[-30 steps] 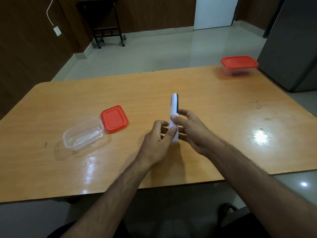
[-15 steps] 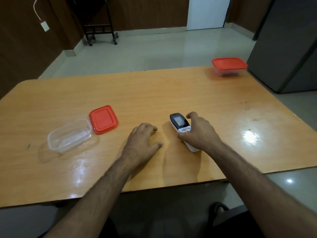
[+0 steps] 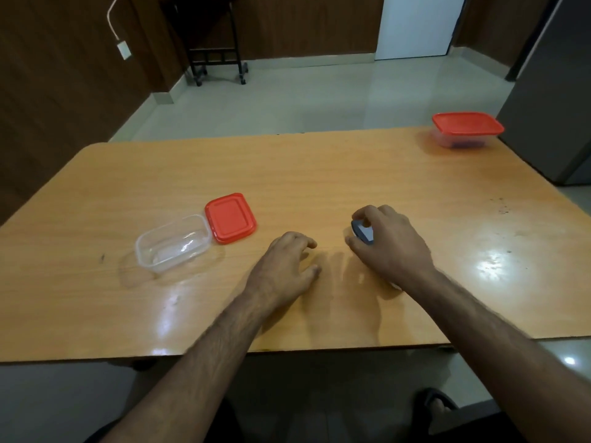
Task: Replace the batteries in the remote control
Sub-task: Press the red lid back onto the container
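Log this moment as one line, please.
right hand: covers remote, fingers curled over it | left hand: resting on table, holding nothing | remote: lying on table

Both bare forearms reach forward from the near edge. The left hand [image 3: 284, 266] lies palm down with fingers loosely curled, holding nothing. Just to its right, the right hand [image 3: 388, 243] arches palm down, fingers and thumb curled around the remote control [image 3: 363, 232].

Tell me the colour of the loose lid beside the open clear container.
Red lid, clearest in the head view.
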